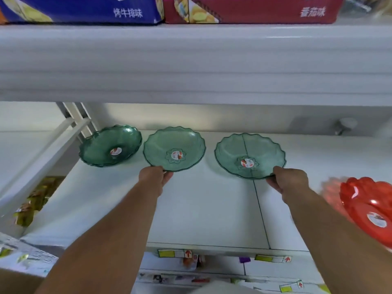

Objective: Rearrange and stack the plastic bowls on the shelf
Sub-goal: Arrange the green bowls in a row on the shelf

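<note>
On the white shelf (201, 209) we see three green scalloped bowls in a row, and we take the middle bowl (174, 148) as our landmark. Our left hand (154, 179) pinches the near rim of this middle bowl, thumb on top and fingers curled under the edge. To the right of it, a clear gap away, sits the right bowl (249, 154); our right hand (289, 181) grips its near right rim in the same closed pinch. To the left of the middle bowl, almost touching it, the left bowl (110, 145) is darker and tilted, its far edge raised. Each bowl carries a small red-and-white sticker at its centre. Far right of the middle bowl, nearer to us, lies a red bowl (369, 206), partly cut off and blurred. Above the middle bowl, on the upper shelf, stand a blue box (84, 9) and a red box (254, 9).
</note>
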The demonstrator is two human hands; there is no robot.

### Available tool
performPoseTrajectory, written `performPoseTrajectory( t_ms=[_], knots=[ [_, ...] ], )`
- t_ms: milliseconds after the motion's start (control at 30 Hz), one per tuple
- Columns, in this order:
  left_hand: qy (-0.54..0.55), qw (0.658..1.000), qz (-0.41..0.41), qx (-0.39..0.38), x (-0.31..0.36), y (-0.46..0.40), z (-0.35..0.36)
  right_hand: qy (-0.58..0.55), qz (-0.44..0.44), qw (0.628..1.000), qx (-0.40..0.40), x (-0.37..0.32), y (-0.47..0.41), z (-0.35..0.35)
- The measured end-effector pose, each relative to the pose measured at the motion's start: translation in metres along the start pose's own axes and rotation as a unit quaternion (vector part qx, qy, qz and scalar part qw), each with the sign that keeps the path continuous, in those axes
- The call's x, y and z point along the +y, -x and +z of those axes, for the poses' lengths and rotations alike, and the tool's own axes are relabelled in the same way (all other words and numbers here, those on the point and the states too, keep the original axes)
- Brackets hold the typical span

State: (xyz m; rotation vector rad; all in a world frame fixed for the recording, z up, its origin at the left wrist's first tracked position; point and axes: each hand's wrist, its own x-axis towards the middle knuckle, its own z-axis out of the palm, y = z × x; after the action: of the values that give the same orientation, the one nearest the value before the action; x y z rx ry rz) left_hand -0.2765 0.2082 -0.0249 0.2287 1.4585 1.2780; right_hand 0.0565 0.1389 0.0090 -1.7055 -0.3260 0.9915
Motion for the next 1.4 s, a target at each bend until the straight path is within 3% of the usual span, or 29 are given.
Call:
performPoseTrajectory(
  t_ms=[467, 700, 1000, 1400],
  knots=[
    [-0.044, 0.996, -0.002, -0.081, 0.003, -0.027, 0.006, -0.052, -0.006, 0.998, 0.019, -0.003, 0.016, 0.016],
    [-0.01, 0.994, -0.016, -0.107, 0.004, -0.031, 0.008, -0.041, -0.012, 0.999, 0.006, -0.001, 0.016, 0.033],
    [-0.022, 0.992, -0.04, -0.116, 0.013, -0.013, -0.012, -0.077, 0.023, 0.993, -0.083, -0.012, 0.026, 0.088],
    [-0.121, 0.981, 0.016, -0.148, 0.03, -0.01, -0.03, 0.051, 0.016, 0.986, -0.158, -0.012, 0.025, 0.201]
  ],
)
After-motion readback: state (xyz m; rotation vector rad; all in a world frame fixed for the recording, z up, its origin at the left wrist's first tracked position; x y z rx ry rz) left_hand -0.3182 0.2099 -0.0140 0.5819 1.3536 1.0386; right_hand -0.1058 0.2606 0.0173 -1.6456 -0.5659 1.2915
